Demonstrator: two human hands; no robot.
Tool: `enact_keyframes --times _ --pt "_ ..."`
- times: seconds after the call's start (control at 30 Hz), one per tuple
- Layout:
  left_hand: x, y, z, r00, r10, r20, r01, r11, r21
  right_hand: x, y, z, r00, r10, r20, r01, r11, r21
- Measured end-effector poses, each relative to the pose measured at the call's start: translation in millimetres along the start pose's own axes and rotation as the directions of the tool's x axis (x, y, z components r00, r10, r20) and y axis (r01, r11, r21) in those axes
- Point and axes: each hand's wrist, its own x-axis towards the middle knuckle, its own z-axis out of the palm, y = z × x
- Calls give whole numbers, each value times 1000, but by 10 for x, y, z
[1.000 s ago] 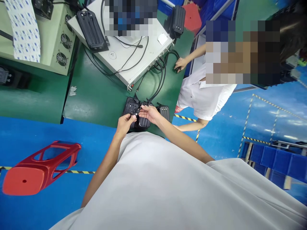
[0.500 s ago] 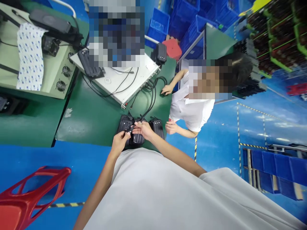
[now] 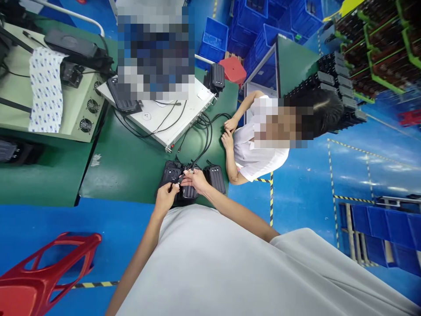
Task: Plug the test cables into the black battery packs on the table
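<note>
My left hand (image 3: 165, 198) is closed in a pinch on a small black cable connector (image 3: 179, 180). Close beside it, my right hand (image 3: 196, 181) has its fingers closed round a black cable (image 3: 200, 157), which runs back to a white metal equipment box (image 3: 154, 120). Below and around both hands stand black ribbed power units: one at the left (image 3: 170, 172), one in the middle (image 3: 190, 192), partly covered by my right hand, and one at the right (image 3: 215, 177). The exact join between connector and cable is too small to make out.
A co-worker in a white shirt (image 3: 263, 153) is at the table's right end, hands close together. A pale green machine (image 3: 74, 118) stands at the left on the green table (image 3: 118, 175). A red stool (image 3: 66, 263) is on the floor, lower left. Blue crates (image 3: 213, 39) are behind.
The co-worker's lower hand has risen to meet the other at the table edge. My hands stay nearly in place at the connector, and the view has shifted slightly.
</note>
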Motion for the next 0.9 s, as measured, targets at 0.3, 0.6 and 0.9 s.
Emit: enact_keyframes --times 0.3,0.6,0.9 --pt "45 -81 30 1000 -19 -25 19 1000 12 -5 39 24 998 -57 1 57 998 -3" --pt "65 -143 77 996 -21 -86 27 997 72 -37 55 14 997 -79 6 79 997 -11" --pt "33 -79 106 995 -18 -103 32 991 134 -36 47 26 997 -71 -1 71 996 -49"
